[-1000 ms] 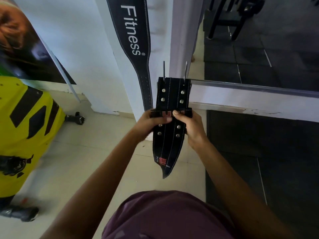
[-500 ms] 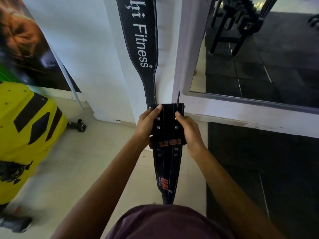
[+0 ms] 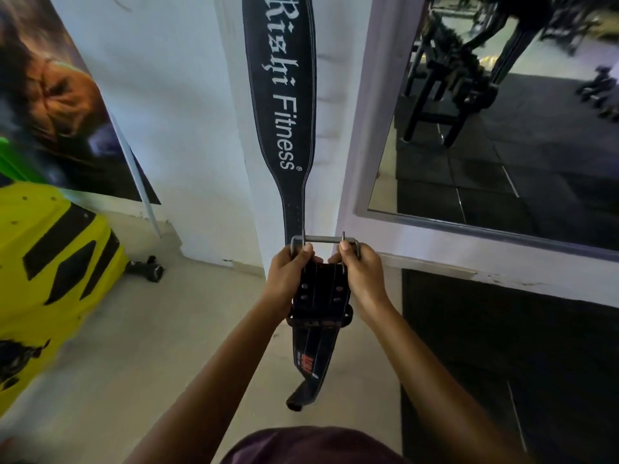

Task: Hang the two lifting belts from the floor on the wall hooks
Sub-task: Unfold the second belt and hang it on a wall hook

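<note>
A long black lifting belt (image 3: 283, 95) with white "Fitness" lettering hangs flat against the white wall, its narrow end reaching down to my hands. I hold a second black studded belt (image 3: 320, 296) up in front of me by its metal buckle (image 3: 325, 241). My left hand (image 3: 289, 279) grips the buckle's left side and my right hand (image 3: 360, 279) grips its right side. The belt's tail hangs down and curls at the bottom. No wall hook shows in this view.
A yellow and black machine (image 3: 50, 279) stands at the left with a dumbbell (image 3: 147, 267) on the beige floor beside it. A poster (image 3: 50, 95) covers the left wall. A large mirror (image 3: 502, 112) fills the right wall above black rubber flooring (image 3: 502, 363).
My hands have slid up the studded belt from its loop to its metal buckle. My view has tilted upward, showing more of the hanging belt and mirror.
</note>
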Motion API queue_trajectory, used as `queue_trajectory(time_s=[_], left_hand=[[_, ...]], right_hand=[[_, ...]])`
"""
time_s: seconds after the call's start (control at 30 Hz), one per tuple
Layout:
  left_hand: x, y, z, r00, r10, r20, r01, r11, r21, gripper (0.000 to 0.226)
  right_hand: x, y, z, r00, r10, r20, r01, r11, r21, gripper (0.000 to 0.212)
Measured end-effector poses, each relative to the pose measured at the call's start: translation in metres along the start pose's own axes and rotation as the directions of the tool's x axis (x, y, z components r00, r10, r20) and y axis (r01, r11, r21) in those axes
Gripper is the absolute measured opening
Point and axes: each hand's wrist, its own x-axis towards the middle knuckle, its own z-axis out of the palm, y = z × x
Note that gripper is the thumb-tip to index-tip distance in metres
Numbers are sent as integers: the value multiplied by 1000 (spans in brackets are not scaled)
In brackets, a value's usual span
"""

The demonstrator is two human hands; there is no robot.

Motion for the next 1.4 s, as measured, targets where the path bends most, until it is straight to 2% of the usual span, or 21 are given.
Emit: queue_trajectory(time_s=[0.17, 0.33, 0.47, 0.63, 0.77, 0.97, 1.07, 1.2, 1.4], left_hand=[[24, 57, -9, 985, 174, -18, -173, 984, 33, 32], [50, 161, -17, 933, 360, -22, -360, 933, 14, 29], [64, 265, -23, 839, 543, 29, -544, 839, 27, 23], [73, 383, -30, 697, 713, 75, -717, 692, 88, 25], [82, 458, -30, 619, 784, 43, -784, 612, 104, 27], [100, 574, -22, 480, 873, -87, -866, 487, 116, 26], [110, 623, -12, 474, 872, -120, -868, 486, 102, 21], [129, 668, 1, 494, 853, -167, -848, 515, 123, 31], [151, 690, 13, 442, 858, -263, -826, 503, 254, 38]], right_hand=[[29, -57, 14, 991, -131, 16, 131, 991, 3, 31], [65, -157, 28, 955, -295, 44, 289, 952, 100, 21], [93, -259, 31, 873, -485, 41, 475, 868, 146, 23], [113, -375, 30, 801, -597, 46, 578, 791, 201, 26], [126, -450, 31, 764, -645, 30, 630, 754, 187, 29], [144, -569, 38, 680, -732, -43, 727, 667, 164, 30], [158, -615, 41, 665, -742, -90, 745, 648, 159, 29], [181, -654, 43, 668, -727, -156, 743, 659, 111, 33], [206, -684, 47, 640, -739, -211, 749, 661, -43, 36]])
